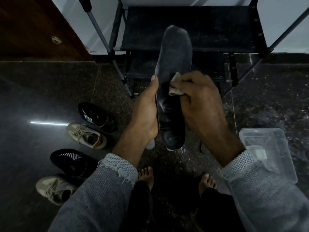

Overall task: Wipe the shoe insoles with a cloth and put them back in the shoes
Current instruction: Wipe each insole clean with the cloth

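Observation:
A dark insole is held lengthwise in front of me, toe end pointing away. My left hand grips its left edge near the middle, thumb along the side. A small beige cloth is bunched in the fingers of my right hand and pressed against the insole's middle. On the floor to the left lie two black shoes with white stripes and two beige lace-up shoes.
A black metal-framed shoe rack stands straight ahead. A clear plastic container lies on the dark polished floor at the right. A wooden door is at the upper left. My bare feet are below the insole.

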Demonstrator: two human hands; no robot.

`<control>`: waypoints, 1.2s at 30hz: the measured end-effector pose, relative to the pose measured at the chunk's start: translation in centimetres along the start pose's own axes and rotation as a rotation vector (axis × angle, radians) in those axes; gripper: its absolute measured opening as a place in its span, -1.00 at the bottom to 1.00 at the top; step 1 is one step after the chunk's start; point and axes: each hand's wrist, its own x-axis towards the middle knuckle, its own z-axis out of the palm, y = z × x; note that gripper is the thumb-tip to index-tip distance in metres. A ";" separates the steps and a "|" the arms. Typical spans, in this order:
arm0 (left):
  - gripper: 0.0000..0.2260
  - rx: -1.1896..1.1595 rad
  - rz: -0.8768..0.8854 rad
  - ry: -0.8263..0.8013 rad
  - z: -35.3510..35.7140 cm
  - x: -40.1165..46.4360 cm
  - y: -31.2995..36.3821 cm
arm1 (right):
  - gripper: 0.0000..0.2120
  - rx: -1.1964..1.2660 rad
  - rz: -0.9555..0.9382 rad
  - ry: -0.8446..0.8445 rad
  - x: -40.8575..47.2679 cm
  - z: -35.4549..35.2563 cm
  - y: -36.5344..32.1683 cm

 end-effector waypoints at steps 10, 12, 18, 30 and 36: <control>-0.54 0.012 0.000 0.036 -0.2 0.1 0.1 | -0.77 0.006 -0.078 -0.030 -0.1 0.3 -0.5; -0.53 0.022 0.001 0.033 -0.2 0.2 0.0 | -0.81 -0.002 -0.013 -0.018 0.1 0.2 0.6; -0.53 0.076 0.029 0.097 -0.3 0.2 0.0 | -0.77 0.045 -0.112 -0.037 -0.3 0.5 -1.5; -0.52 0.139 0.068 0.106 -0.7 0.6 0.0 | -0.69 0.080 -0.062 -0.029 -0.2 0.4 -0.7; -0.54 0.178 0.110 0.150 -0.5 0.4 0.2 | -0.72 0.066 -0.050 -0.030 0.0 0.1 -0.4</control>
